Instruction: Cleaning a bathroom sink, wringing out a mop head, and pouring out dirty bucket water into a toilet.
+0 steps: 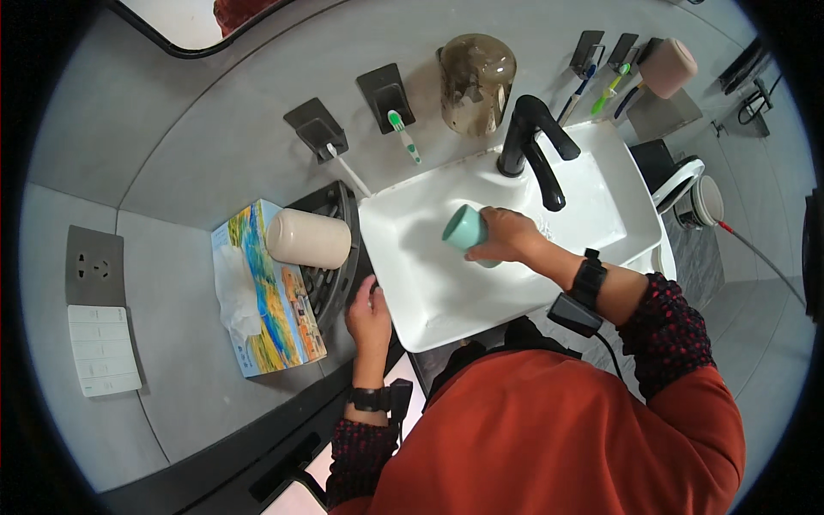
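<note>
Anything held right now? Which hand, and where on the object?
Yes: the right hand holds the teal cup by its side wall. No held object shows in the left hand.

Close against the wall, a white sink (421, 279) is carrying a black faucet (513, 146) on its back rim. Beside the sink, a black slatted shelf (330, 283) seems to be bearing a beige cup (309, 239); what is supporting the colourful tissue box (287, 300) next to it, I'm not managing to see. The grey wall (232, 129) is supporting dark holders (386, 88), where toothbrushes (403, 137) are hanging.
</note>
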Tool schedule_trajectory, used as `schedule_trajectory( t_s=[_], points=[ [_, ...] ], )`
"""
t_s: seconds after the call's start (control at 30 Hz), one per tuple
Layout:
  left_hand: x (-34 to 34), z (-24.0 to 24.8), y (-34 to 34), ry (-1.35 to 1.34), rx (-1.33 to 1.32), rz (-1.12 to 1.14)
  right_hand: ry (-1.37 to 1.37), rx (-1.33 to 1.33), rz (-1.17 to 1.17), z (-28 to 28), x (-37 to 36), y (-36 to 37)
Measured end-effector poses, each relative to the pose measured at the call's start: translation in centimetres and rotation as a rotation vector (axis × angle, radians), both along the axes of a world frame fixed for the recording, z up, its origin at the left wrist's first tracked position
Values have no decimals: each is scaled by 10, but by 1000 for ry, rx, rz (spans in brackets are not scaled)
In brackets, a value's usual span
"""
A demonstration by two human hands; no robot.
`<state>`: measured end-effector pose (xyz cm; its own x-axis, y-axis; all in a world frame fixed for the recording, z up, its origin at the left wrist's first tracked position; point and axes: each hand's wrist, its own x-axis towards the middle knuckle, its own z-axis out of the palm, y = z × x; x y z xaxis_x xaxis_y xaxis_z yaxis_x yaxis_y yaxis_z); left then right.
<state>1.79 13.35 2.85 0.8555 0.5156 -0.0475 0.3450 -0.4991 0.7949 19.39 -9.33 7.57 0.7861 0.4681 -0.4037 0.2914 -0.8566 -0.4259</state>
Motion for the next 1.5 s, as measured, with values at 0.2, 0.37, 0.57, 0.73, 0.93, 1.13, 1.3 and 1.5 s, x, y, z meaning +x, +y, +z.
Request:
schedule_trajectory(
  t_s=[0.2, 0.37, 0.57, 0.73, 0.93, 1.13, 1.3, 1.5],
  points=[
    [25, -12, -6, 232, 493, -43, -1, 14, 150, 2, -29, 52],
    [14, -20, -8, 386, 418, -32, -36, 71, 326, 0, -72, 53],
    [-29, -13, -31, 371, 422, -105, -145, -17, 500, 13, -68, -18],
    [-62, 0, -49, 226, 603, -46, -191, -71, 305, 19, -29, -111],
    [-49, 13, -110, -27, 653, -299, -304, 38, 245, 35, -19, -174],
    [42, -3, -192, 191, 405, -677, -452, -13, 533, 32, -23, -177],
    [97, -8, -270, 292, 242, -760, -775, -232, 706, 33, -7, -209],
    [129, -13, -308, 313, 179, -939, -1094, -569, 787, 55, 26, -291]
  ],
)
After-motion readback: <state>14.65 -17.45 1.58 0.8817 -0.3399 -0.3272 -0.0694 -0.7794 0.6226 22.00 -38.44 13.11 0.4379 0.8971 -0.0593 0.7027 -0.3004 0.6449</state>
